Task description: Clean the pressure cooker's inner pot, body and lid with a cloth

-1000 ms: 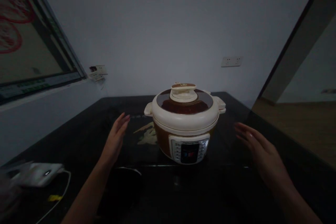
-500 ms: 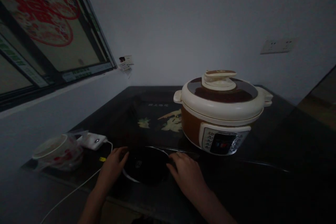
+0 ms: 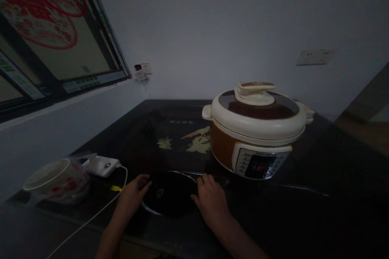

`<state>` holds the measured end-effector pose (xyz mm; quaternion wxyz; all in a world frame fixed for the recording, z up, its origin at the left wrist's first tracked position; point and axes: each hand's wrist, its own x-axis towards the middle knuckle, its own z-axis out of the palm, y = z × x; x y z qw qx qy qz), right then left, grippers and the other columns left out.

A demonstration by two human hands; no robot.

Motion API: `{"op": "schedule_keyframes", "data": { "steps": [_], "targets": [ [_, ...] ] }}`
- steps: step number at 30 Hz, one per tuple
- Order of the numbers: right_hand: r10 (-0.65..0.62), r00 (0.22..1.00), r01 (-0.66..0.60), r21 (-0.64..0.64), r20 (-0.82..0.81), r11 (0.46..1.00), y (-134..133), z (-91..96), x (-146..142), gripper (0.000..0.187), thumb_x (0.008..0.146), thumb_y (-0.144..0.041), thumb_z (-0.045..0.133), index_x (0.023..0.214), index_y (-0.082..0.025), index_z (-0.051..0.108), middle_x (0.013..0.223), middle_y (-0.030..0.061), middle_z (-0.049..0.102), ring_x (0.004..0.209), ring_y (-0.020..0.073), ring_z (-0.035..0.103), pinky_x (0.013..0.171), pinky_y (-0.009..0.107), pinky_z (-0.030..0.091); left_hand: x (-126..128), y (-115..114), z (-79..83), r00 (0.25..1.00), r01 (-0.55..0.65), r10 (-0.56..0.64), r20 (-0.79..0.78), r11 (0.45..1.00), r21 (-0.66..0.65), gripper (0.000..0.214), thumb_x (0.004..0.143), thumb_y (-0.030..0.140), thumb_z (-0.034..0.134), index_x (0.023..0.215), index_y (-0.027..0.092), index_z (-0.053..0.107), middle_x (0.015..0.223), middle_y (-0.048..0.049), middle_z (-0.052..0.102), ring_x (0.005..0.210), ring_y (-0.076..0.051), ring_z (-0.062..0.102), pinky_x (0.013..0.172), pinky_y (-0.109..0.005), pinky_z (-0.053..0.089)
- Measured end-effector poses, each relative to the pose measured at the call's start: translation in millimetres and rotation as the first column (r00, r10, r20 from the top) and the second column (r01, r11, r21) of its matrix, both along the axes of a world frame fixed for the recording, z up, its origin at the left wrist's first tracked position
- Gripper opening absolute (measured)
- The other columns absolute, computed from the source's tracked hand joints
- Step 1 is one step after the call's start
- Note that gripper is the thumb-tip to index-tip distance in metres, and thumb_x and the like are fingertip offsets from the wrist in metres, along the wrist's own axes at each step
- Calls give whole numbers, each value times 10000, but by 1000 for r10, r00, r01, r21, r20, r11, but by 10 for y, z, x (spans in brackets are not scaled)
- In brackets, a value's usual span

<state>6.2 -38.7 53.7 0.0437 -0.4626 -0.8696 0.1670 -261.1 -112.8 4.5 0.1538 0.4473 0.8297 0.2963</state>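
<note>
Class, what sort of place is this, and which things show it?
Probably a home kitchen or dining area: an electric cooker stands on a dark table, with a wall socket behind and red decorations at the window.

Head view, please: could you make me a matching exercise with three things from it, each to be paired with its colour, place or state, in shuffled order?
Column one:
1. Electric cooker
2. Black disc
3. Tub

Column two:
A. Far left, in a see-through plastic bag
B. Cream and brown, closed
C. Between the left hand and the right hand

Right pairs: 1-B, 2-C, 3-A.
</note>
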Motion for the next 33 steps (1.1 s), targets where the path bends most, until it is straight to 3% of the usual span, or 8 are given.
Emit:
{"op": "schedule_keyframes", "data": {
  "steps": [6,12,14,17,22,25,28,33],
  "targets": [
    [31,999,-32,-28,-33,999,-45,-28,-41,254,860,-104,543,1100,-120,624,1188,135,613,1143,303,540,935,443,458,83,-34,53,996,34,-39,82,998,60,337,708,484,553,895,213,624,904,-81,742,882,-280,700,804,-392,521],
    [-51,979,12,-195,-195,981,-26,125,197,265,830,-32,480,1016,-191,583,923,58,682,867,233,651,738,325,456,359,16,269,995,12,-28,93,986,165,399,693,566,600,890,221,636,899,-69,738,895,-283,702,808,-395,536],
    [-121,922,10,-291,-368,957,10,109,401,237,808,-45,515,974,-210,547,829,15,645,787,188,630,693,278,423,524,50,339,990,-9,-22,141,976,216,428,695,573,621,944,226,597,856,-54,733,882,-273,705,785,-378,546],
    [-295,738,-59,-493,-607,868,69,30,832,200,810,-105,505,973,-216,475,714,-34,525,651,131,539,588,222,380,878,114,393,957,-1,-77,278,963,271,437,719,542,632,1009,238,510,796,-26,721,828,-242,709,743,-338,557],
    [-514,560,-23,-632,-650,775,74,-42,1687,367,838,-343,527,1173,-229,427,794,-13,542,707,149,548,594,231,421,1603,260,343,912,210,-284,295,943,259,257,792,461,585,893,225,609,866,-37,714,856,-211,693,745,-277,539],
    [-549,555,80,-616,-625,783,68,-75,2092,439,853,-419,511,1241,-231,428,890,26,604,840,184,602,703,271,481,1993,356,302,863,355,-402,307,913,201,231,835,417,542,873,222,661,829,-29,711,790,-193,686,694,-256,529],
    [-516,620,207,-511,-591,834,109,-171,2345,402,880,-436,471,1216,-220,516,973,59,646,950,208,616,775,295,499,2272,433,273,824,442,-475,308,880,175,206,848,353,528,906,226,680,824,-24,714,734,-175,678,676,-252,528],
    [-396,677,252,-311,-620,916,185,-357,2489,321,894,-366,456,1114,-222,639,1100,68,679,1030,210,637,892,317,501,2430,504,172,805,526,-558,202,828,193,181,837,254,542,938,253,693,932,-31,730,844,-183,693,773,-276,544]
  ]
}}
